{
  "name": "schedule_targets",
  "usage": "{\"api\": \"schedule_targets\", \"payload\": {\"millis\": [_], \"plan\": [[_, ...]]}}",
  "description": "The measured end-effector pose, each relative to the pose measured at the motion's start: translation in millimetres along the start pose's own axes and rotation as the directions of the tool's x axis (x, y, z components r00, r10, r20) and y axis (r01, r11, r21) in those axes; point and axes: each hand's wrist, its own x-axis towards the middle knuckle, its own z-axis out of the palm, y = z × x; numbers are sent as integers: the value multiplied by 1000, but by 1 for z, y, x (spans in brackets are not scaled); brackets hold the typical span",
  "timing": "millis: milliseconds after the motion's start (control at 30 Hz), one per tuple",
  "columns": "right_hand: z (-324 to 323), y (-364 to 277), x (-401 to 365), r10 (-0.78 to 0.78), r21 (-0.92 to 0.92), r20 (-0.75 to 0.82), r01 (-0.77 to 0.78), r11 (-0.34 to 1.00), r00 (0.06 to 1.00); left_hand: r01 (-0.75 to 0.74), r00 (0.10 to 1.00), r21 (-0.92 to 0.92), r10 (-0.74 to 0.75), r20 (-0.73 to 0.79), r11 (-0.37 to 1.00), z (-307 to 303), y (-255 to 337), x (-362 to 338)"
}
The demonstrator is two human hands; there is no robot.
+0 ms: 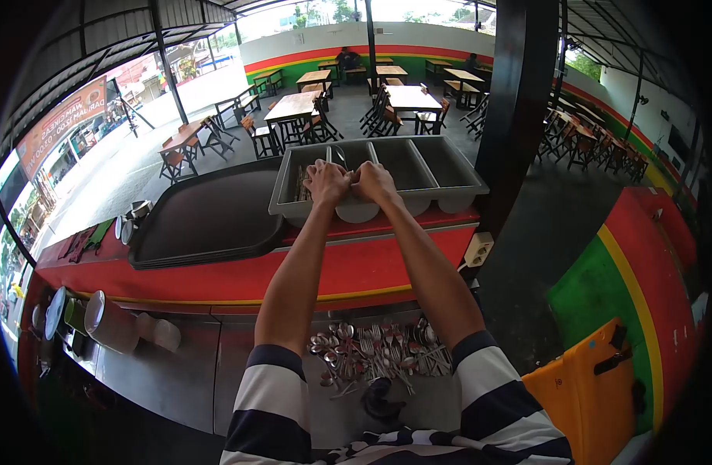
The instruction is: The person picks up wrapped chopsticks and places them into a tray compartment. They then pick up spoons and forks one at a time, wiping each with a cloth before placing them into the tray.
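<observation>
A grey cutlery tray [455, 184] with several compartments stands on the red counter. Both my hands are over its left part, close together with knuckles up. My left hand [327, 183] is closed at the divider beside the leftmost compartment, where thin utensils [302, 184] lie. My right hand [374, 184] is closed too, its fingertips near the left hand's. A shiny spoon-like end [340, 156] shows just beyond the fingers; whether a hand holds it is hidden. On the steel surface below, between my forearms, spoons and forks [383, 353] lie in a loose pile.
Stacked dark serving trays [209, 209] lie left of the cutlery tray. A black post [519, 116] rises at its right, above a wall socket [478, 249]. White containers [112, 322] stand lower left, an orange plastic object [584, 387] lower right. Dining tables [294, 107] and chairs fill the room beyond.
</observation>
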Motion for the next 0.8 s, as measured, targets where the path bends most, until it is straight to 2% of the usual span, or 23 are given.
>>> {"api": "schedule_targets", "payload": {"millis": [67,167,433,800], "plan": [[5,1,5,26,-72,-24,-27,997,999,48,997,-3,-47,57,999,4,-1,5],[5,-1,10,36,-143,65,-26,989,997,93,986,20,-95,140,995,3,-2,6],[6,-3,10,47,-184,97,-29,982,994,203,938,66,-213,272,977,-3,4,10],[1,-14,4,118,-235,99,-92,968,988,208,928,-4,-196,317,978,-4,2,11]]}}
